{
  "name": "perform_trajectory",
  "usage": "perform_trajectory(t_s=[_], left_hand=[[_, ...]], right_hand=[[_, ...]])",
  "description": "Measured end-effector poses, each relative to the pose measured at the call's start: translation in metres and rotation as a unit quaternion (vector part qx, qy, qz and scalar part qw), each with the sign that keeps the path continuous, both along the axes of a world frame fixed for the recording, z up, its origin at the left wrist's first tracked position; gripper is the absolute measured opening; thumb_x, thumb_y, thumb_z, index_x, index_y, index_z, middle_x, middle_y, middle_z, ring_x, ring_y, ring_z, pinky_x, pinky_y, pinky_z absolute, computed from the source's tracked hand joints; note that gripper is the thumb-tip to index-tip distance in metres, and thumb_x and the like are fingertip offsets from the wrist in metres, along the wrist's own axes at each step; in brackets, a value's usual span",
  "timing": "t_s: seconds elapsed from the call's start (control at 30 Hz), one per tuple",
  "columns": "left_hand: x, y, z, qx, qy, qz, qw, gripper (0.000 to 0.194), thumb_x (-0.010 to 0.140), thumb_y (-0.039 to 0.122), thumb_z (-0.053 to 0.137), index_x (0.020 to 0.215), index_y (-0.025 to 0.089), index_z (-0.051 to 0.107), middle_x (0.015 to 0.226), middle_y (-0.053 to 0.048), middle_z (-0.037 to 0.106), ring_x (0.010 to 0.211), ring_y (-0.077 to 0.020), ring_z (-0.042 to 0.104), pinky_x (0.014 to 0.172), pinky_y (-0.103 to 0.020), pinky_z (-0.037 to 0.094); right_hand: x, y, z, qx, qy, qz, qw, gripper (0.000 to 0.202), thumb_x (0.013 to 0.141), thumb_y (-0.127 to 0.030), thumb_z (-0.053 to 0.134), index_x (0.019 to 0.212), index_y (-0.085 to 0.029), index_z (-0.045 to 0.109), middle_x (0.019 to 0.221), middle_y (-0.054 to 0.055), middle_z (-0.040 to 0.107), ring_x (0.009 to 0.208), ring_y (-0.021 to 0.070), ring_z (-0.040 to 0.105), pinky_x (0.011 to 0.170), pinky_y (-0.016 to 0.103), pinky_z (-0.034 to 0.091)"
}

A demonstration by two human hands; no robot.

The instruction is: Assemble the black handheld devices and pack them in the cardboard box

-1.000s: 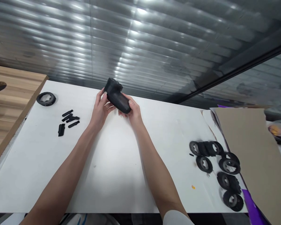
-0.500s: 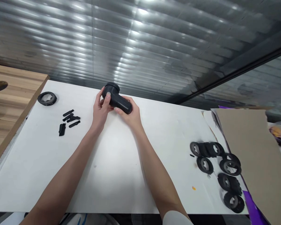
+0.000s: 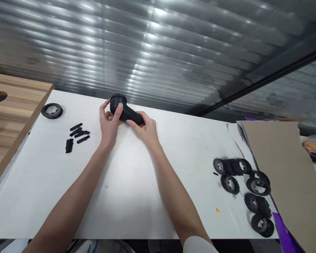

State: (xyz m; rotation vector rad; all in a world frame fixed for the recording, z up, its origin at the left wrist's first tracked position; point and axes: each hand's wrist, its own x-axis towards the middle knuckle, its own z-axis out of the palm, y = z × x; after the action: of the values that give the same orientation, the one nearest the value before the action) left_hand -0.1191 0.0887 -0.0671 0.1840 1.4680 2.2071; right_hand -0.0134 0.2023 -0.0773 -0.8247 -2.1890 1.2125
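Both my hands hold a black handheld device with a round head and a thick handle (image 3: 129, 114) above the far part of the white table (image 3: 189, 147). My left hand (image 3: 109, 123) is wrapped round the head, its thumb pressed on the near side. Around the handle's end close the fingers of my right hand (image 3: 146, 129), its thumb along the underside. The round head points up and to the left, and the handle slopes down to the right. Left of my hands lie several small black strips (image 3: 80, 133). A black ring (image 3: 52, 110) rests near the table's far left corner.
Several black rings (image 3: 230, 183) lie in groups on the right, some stacked. A cardboard sheet (image 3: 279, 168) covers the right edge, over something purple (image 3: 281, 225). A wooden board with a hole (image 3: 21, 105) adjoins on the left. Behind the table stands a ribbed, shiny wall (image 3: 147, 52).
Both hands have shifted slightly left with the black device. Its head has turned a little, showing more of the round rim. The rings and strips lie as before.
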Motion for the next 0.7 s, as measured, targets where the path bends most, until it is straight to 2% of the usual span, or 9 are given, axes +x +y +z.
perform_trajectory(t_s=[0.37,0.7], left_hand=[[-0.0010,-0.0007,-0.0032,0.001,-0.002,-0.011,1.000,0.082,0.080,0.067,0.097,0.142,0.030,0.057,0.121,-0.007,0.071,0.103,-0.0220,0.076,0.085,-0.031,0.066],[-0.0035,-0.0006,-0.0076,0.001,0.011,-0.024,1.000,0.082,0.080,0.072,0.095,0.140,0.031,0.058,0.123,-0.009,0.071,0.106,-0.0252,0.077,0.087,-0.035,0.067]], right_hand=[[0.0001,0.0008,0.0004,-0.030,0.021,0.006,0.999,0.058,0.077,-0.076,0.087,0.102,-0.026,0.073,0.078,-0.002,0.065,0.071,0.0180,0.053,0.068,0.032,0.042],[0.0006,-0.0002,0.0013,-0.045,0.033,0.018,0.998,0.055,0.077,-0.074,0.088,0.093,-0.027,0.063,0.074,-0.005,0.058,0.067,0.0161,0.048,0.064,0.030,0.038]])
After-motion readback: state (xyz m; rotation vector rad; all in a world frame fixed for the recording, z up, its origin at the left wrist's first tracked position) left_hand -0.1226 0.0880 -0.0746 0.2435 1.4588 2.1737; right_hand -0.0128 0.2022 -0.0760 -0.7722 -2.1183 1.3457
